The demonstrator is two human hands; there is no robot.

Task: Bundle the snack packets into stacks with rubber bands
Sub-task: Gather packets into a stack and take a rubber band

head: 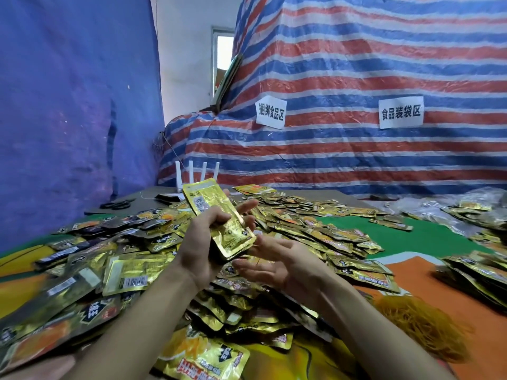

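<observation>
Left hand (203, 242) grips stack of gold snack packets (219, 215), fingers curled round it; stack tilted, raised above counter (428, 237). Right hand (277, 256) just right of stack, palm up, fingers spread loose, holding nothing. Under and all round stack: loose packets (315, 231) in heaps. Heap of orange rubber bands (422, 325) well right of stack, nearer viewer. Scissors (118, 205) far left of stack. White router antennas (197, 171) just behind stack. Striped tarp (356, 78) beyond.

glossy gold foil packets (219, 218), crinkled woven plastic tarp (356, 64).
</observation>
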